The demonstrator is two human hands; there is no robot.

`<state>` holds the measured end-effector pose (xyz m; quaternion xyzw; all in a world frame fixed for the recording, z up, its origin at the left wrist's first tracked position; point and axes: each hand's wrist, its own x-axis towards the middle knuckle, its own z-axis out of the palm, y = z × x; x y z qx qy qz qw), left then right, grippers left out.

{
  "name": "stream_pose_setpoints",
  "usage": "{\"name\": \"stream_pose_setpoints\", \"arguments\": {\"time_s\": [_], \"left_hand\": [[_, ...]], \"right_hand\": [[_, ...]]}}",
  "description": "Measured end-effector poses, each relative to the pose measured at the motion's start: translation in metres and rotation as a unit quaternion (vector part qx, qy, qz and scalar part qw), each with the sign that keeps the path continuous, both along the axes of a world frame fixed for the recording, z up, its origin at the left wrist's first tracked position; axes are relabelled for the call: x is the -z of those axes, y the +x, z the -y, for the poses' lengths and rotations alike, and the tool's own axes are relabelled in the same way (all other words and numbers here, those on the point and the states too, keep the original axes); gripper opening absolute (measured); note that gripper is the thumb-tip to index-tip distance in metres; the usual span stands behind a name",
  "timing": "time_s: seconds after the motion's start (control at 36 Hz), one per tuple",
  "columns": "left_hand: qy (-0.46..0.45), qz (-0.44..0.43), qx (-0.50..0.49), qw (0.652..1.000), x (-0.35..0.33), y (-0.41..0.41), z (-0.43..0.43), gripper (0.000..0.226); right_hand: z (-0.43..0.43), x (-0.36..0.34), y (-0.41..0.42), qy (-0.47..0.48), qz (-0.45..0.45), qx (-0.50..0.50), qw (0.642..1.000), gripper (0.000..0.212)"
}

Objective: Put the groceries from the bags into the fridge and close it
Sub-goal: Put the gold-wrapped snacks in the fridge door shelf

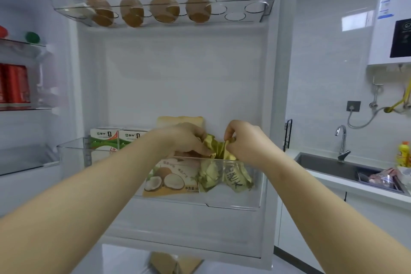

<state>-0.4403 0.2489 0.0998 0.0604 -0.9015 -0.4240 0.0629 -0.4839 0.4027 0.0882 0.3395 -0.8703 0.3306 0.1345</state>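
— Holding what, those two hands, from the head camera?

— Both are gripping the gold packet (217, 148). The left hand (186, 140) is curling its fingers over the crumpled top edge, and the right hand (244, 143) is pinching the same edge between thumb and fingertips. So both sets of fingers are clamping on the foil.

— Where is the packet sitting?

— Its lower part is resting inside the clear door bin (249, 203) of the open fridge, at the right end. Large dark Chinese characters are showing through the plastic, too warped to read.

— Anything reading clearly beside it?

— Just left of it and touching it, a coconut packet (169, 179) is standing in the same bin. It is showing halved coconuts, and "净含量" followed by "50" at its lower right corner. Further left, two green-and-white milk cartons (119, 138) are standing side by side, each bearing a small logo on top and a red character lower down, partly hidden.

— And higher up?

— Four brown eggs (153, 9) are sitting in the upper door tray (235, 16). Red cans (15, 84) are standing on a shelf at the far left, their print blurring. A sink (331, 168) and tap (342, 143) are showing to the right.
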Motion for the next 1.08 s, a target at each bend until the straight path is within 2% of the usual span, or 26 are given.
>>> {"name": "stream_pose_setpoints", "arguments": {"time_s": [0.14, 0.22, 0.33, 0.42, 0.47, 0.53, 0.58, 0.67, 0.72, 0.92, 1.08], "left_hand": [[0.023, -0.081, -0.011, 0.996, 0.003, -0.009, 0.001, 0.018], [-0.006, -0.075, -0.025, 0.997, 0.004, -0.015, 0.004, 0.018], [-0.163, -0.005, -0.051, 0.985, 0.003, -0.017, -0.003, 0.019], [-0.253, -0.007, -0.07, 0.965, 0.003, -0.018, -0.009, 0.015], [-0.289, -0.01, -0.068, 0.955, 0.003, -0.017, -0.011, 0.021], [-0.289, -0.006, -0.057, 0.956, 0.002, -0.016, -0.011, 0.036], [-0.256, 0.003, -0.033, 0.966, 0.002, -0.012, -0.013, 0.041], [-0.156, 0.032, 0.015, 0.987, 0.004, -0.006, -0.015, 0.027], [-0.146, 0.027, 0.016, 0.989, 0.004, -0.004, -0.016, 0.024], [-0.19, -0.084, -0.031, 0.978, 0.005, -0.001, -0.019, 0.023], [-0.237, -0.159, -0.053, 0.957, 0.008, 0.003, -0.021, 0.02]], "right_hand": [[-0.001, -0.001, -0.009, -0.015, -0.014, 0.014, 1.0, 0.021], [-0.003, -0.004, -0.015, -0.029, 0.012, 0.01, 0.999, 0.022], [-0.002, -0.006, -0.016, -0.009, 0.027, 0.006, 1.0, 0.026], [0.0, -0.006, -0.013, 0.031, 0.012, 0.021, 0.999, 0.031], [0.001, -0.007, -0.011, 0.056, 0.007, 0.031, 0.998, 0.033], [0.003, -0.009, -0.01, 0.083, 0.009, 0.039, 0.996, 0.033], [0.005, -0.01, -0.009, 0.116, 0.009, 0.047, 0.992, 0.032], [0.008, -0.008, -0.01, 0.14, 0.014, 0.058, 0.988, 0.03], [0.009, -0.007, -0.011, 0.136, 0.016, 0.063, 0.989, 0.027], [0.001, 0.003, -0.01, 0.001, -0.057, 0.072, 0.996, 0.024], [-0.001, 0.007, -0.01, -0.075, -0.07, 0.066, 0.993, 0.025]]}}
